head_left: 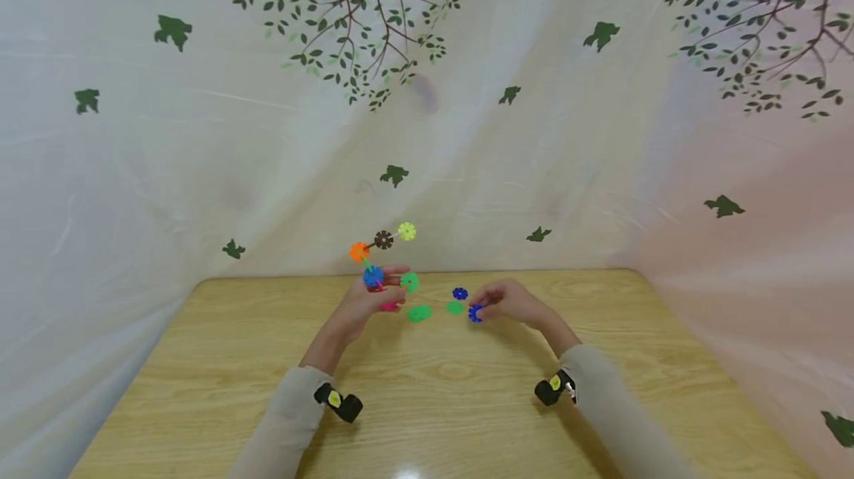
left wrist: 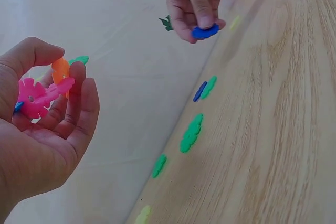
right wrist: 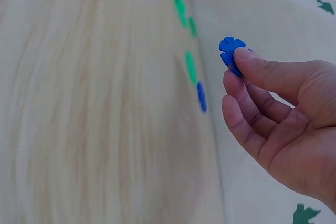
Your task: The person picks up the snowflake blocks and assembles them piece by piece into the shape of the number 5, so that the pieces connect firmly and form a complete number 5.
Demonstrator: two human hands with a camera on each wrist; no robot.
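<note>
My left hand [head_left: 356,307] holds a chain of notched, flower-shaped plastic discs slotted into one another, raised over the far part of the table. From its top end run a yellow-green disc [head_left: 407,230], a brown disc [head_left: 383,239], an orange disc [head_left: 359,250] and a blue disc [head_left: 373,276]. A pink disc [left wrist: 34,98] sits by the fingers, and a green disc [head_left: 410,282] shows at the fingertips. Between thumb and fingers, my right hand [head_left: 517,302] pinches a single dark blue disc [right wrist: 229,53], apart from the chain.
Between the hands, loose discs lie near the table's far edge: a dark blue disc [head_left: 459,293], a green disc [head_left: 454,307] beside it, and overlapping green discs [head_left: 419,313]. Behind the wooden table [head_left: 427,405] hangs a pale cloth [head_left: 454,153] printed with leaves and branches.
</note>
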